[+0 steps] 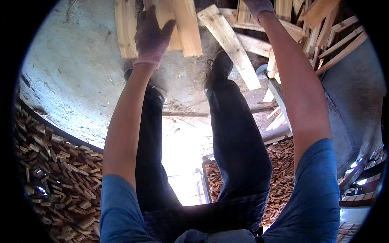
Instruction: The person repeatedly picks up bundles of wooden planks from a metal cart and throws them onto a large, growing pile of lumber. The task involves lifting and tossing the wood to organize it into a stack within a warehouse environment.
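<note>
My left hand [153,38], in a dark knitted glove with a pinkish cuff, lies over a flat wooden board [175,39]. Its thumb stands apart from the outstretched fingers. Beside it on the left is another pale board [125,32], and a third, yellowish board [188,30] lies to its right. My right hand [258,5], gloved too, reaches to the upper edge among loose wood pieces; its fingers are mostly cut off by the picture's rim. Between the two arms a long pale plank [231,47] lies slantwise, near my right shoe.
A jumbled heap of split boards and slats [318,34] fills the far right. My shoes [221,67] stand on the grey concrete floor [77,77]. Large stacks of chopped wood [65,174] appear at lower left and behind my right leg [279,174].
</note>
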### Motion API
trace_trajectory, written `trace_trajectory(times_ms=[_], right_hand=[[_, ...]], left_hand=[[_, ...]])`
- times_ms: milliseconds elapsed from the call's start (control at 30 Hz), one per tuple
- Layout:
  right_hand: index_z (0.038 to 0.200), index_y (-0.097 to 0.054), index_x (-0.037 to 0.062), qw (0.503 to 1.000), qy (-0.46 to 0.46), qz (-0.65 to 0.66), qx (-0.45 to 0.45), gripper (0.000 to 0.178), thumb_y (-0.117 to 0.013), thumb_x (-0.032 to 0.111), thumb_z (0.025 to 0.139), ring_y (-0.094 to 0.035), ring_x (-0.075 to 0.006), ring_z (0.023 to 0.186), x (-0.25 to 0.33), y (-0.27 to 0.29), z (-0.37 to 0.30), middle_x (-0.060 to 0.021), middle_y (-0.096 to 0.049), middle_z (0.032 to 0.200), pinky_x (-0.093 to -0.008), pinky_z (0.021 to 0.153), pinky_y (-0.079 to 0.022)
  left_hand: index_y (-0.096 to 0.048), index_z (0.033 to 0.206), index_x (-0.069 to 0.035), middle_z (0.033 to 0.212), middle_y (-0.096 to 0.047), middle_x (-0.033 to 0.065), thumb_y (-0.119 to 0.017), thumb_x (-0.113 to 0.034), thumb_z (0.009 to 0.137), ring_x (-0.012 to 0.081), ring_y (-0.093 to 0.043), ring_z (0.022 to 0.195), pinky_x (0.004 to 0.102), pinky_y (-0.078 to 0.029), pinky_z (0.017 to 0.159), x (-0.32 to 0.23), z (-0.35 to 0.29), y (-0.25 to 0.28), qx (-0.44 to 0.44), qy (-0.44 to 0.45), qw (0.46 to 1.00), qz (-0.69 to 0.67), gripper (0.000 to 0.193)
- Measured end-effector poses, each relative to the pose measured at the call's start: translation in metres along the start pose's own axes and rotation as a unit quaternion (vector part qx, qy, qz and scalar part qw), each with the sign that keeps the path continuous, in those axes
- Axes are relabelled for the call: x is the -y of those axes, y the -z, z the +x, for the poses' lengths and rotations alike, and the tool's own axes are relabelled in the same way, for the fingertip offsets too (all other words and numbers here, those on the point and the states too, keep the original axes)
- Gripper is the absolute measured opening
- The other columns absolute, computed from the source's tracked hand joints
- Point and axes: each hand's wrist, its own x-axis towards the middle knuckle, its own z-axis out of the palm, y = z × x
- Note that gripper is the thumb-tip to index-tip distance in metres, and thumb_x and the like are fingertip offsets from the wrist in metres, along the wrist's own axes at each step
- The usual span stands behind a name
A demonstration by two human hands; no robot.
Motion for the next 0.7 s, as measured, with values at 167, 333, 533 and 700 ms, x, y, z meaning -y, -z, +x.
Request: trace_trajectory(times_ms=[167, 333, 533, 700], right_hand=[[0.117, -0.052, -0.0035, 0.660, -0.291, 0.671, -0.173, 0.076, -0.077, 0.053, 0.072, -0.066, -0.0377, 0.098, 0.078, 0.040, -0.074, -0.0237, -0.067, 0.107, -0.0429, 0.085, -0.052], [0.126, -0.049, -0.0002, 0.667, -0.265, 0.696, -0.015, 0.064, -0.068, 0.041, 0.082, -0.064, -0.0396, 0.104, 0.154, 0.090, -0.171, -0.0244, -0.065, 0.110, -0.0447, 0.091, -0.050], [0.139, -0.044, 0.0031, 0.801, -0.126, 0.577, -0.097, 0.082, -0.074, 0.050, 0.079, -0.056, -0.0362, 0.118, 0.099, 0.036, -0.164, -0.0238, -0.057, 0.127, -0.0421, 0.097, -0.047], [0.107, -0.065, 0.0018, 0.981, -0.119, 0.115, -0.098, 0.066, -0.074, 0.055, 0.069, -0.065, -0.0333, 0.093, 0.007, 0.005, -0.093, -0.0182, -0.067, 0.096, -0.0458, 0.087, -0.049]], left_hand=[[-0.049, 0.138, -0.003, 0.132, -0.057, 0.0218, -0.068, -0.044, 0.088, 0.0357, -0.055, 0.124, 0.0418, -0.043, 0.104, -0.033, -0.023, -0.015, -0.020, -0.013, 0.998, -0.054, 0.067], [-0.054, 0.131, 0.000, 0.111, -0.065, 0.0079, -0.066, -0.048, 0.091, 0.0180, -0.062, 0.097, 0.0313, -0.051, 0.084, -0.060, -0.039, -0.027, 0.181, 0.304, 0.805, -0.476, 0.063], [-0.059, 0.129, 0.000, 0.113, -0.067, 0.0081, -0.064, -0.019, 0.090, 0.0147, -0.061, 0.102, 0.0287, -0.047, 0.092, -0.075, -0.036, 0.028, 0.141, 0.272, 0.875, -0.376, 0.043], [-0.061, 0.124, 0.000, 0.114, -0.068, 0.0111, -0.070, -0.019, 0.089, 0.0169, -0.062, 0.105, 0.0311, -0.047, 0.094, -0.006, -0.050, 0.023, 0.029, 0.133, 0.959, -0.249, 0.040]])
